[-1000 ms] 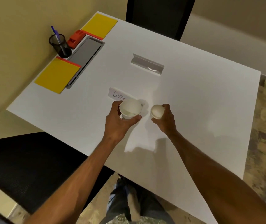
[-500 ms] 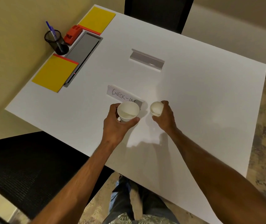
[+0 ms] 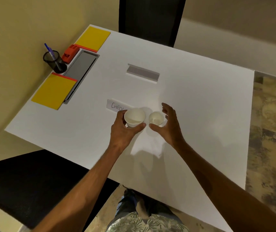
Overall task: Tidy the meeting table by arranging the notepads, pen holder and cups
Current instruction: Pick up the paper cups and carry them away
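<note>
Left hand (image 3: 123, 131) grips the larger white paper cup (image 3: 134, 117), held upright over the white surface (image 3: 201, 106) just before the handwritten card (image 3: 115, 105). Right hand (image 3: 170, 124) is spread wide, fingers apart around the smaller white paper cup (image 3: 156, 118), which stands immediately right of the first, rims nearly touching.

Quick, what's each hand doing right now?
Left hand: closed around the larger paper cup.
Right hand: open, fingers spread around the smaller cup, not gripping.
</note>
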Motion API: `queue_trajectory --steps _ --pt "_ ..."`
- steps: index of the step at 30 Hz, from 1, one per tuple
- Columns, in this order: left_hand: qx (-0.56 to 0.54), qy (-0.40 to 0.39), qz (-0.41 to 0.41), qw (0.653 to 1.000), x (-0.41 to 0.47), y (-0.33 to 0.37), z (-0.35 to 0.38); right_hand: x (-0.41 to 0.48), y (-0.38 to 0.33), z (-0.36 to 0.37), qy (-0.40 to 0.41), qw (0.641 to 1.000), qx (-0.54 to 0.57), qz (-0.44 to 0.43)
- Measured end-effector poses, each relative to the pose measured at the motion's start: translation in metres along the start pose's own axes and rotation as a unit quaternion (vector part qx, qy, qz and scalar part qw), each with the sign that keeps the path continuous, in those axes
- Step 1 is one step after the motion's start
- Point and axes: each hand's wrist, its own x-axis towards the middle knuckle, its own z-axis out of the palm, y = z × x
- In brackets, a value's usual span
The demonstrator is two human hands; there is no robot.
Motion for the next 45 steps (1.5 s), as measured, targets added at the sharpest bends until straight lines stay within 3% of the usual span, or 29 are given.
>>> queue_trajectory --steps 6,16,24,29,37,45 --pt "0.012 -0.052 0.047 0.997 -0.005 0.022 0.017 -0.027 -0.032 -0.011 -0.108 0.991 0.067 -0.039" --pt "0.018 -0.198 0.074 0.977 -0.041 0.043 0.054 -0.087 -0.040 -0.041 0.088 0.987 0.118 0.066" --pt "0.048 -0.315 0.094 0.943 -0.078 0.047 0.095 -0.146 -0.019 -0.097 0.181 0.972 0.109 0.102" --pt "0.133 -0.349 0.132 0.918 -0.120 0.044 0.132 -0.198 0.008 -0.152 0.247 0.956 0.101 0.126" --pt "0.264 -0.347 0.259 0.862 -0.232 0.044 0.223 -0.314 0.074 -0.256 0.341 0.925 0.091 0.145" --pt "0.269 -0.374 0.314 0.830 -0.339 0.044 0.315 -0.420 0.130 -0.345 0.369 0.911 0.078 0.168"
